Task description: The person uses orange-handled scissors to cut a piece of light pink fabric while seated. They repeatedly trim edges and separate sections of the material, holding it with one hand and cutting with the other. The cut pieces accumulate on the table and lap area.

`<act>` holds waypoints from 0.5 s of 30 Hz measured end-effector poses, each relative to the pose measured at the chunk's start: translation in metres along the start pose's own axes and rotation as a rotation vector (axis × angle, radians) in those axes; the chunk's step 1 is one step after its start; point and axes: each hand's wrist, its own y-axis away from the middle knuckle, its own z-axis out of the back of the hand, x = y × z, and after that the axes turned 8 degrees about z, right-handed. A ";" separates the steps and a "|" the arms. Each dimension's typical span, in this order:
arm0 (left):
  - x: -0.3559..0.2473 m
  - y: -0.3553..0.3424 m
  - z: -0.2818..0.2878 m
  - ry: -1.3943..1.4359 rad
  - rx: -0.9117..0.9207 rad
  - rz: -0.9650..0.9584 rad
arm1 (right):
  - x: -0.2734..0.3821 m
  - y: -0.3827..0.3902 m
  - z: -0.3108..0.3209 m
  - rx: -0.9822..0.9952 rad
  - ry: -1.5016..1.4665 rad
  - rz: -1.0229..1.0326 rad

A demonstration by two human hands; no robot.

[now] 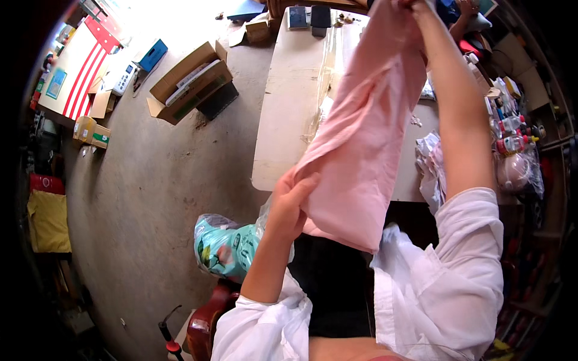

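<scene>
A long piece of pink cloth [367, 144] is stretched between my two hands above the table. It hangs in loose folds, and I cannot tell what garment, if any, it is. My left hand [290, 201] grips its near left edge, thumb on top. Far up at the top edge of the view, my right hand [414, 6] is closed on the other end, its fingers partly cut off by the frame. The cloth's near corner hangs over my lap. It covers much of the pale table [289, 114] below.
Crumpled white cloth [430, 168] lies at the table's right side, near bottles [512, 135]. Two dark boxes [309, 19] sit at its far end. A teal plastic-wrapped package [226, 246] is beside my chair [205, 322]. An opened carton [189, 84] stands left. Another person [463, 15] is far right.
</scene>
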 end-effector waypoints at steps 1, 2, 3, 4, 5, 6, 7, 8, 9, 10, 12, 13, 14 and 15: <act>-0.001 0.000 0.010 0.068 -0.064 0.015 | -0.016 0.002 -0.020 0.023 0.007 -0.007; -0.001 -0.002 0.023 0.104 -0.110 0.029 | -0.032 0.009 -0.036 0.040 0.024 -0.017; 0.003 -0.003 0.036 0.143 -0.145 0.036 | -0.050 0.015 -0.051 0.058 0.037 -0.027; 0.006 -0.004 0.051 0.176 -0.177 0.035 | -0.064 0.023 -0.065 0.076 0.050 -0.036; 0.009 -0.004 0.064 0.208 -0.206 0.035 | -0.076 0.035 -0.073 0.087 0.063 -0.050; 0.011 -0.003 0.071 0.237 -0.250 0.012 | -0.086 0.046 -0.080 0.107 0.074 -0.061; 0.014 -0.003 0.079 0.264 -0.237 0.042 | -0.092 0.058 -0.078 0.121 0.093 -0.074; 0.016 -0.003 0.088 0.291 -0.222 0.075 | -0.095 0.067 -0.073 0.145 0.113 -0.080; 0.019 0.001 0.094 0.323 -0.206 0.112 | -0.093 0.080 -0.063 0.178 0.139 -0.090; 0.020 0.002 0.093 0.359 -0.180 0.109 | -0.087 0.088 -0.049 0.238 0.161 -0.117; 0.030 0.007 0.104 0.354 -0.198 0.101 | -0.036 0.151 -0.047 0.340 0.244 -0.328; 0.037 0.006 0.108 0.344 -0.195 0.107 | -0.035 0.173 -0.027 0.320 0.248 -0.217; 0.043 0.007 0.115 0.381 -0.138 0.115 | -0.008 0.214 -0.028 0.303 0.248 -0.307; 0.049 0.007 0.114 0.332 -0.089 0.118 | -0.013 0.237 -0.001 0.350 0.277 -0.235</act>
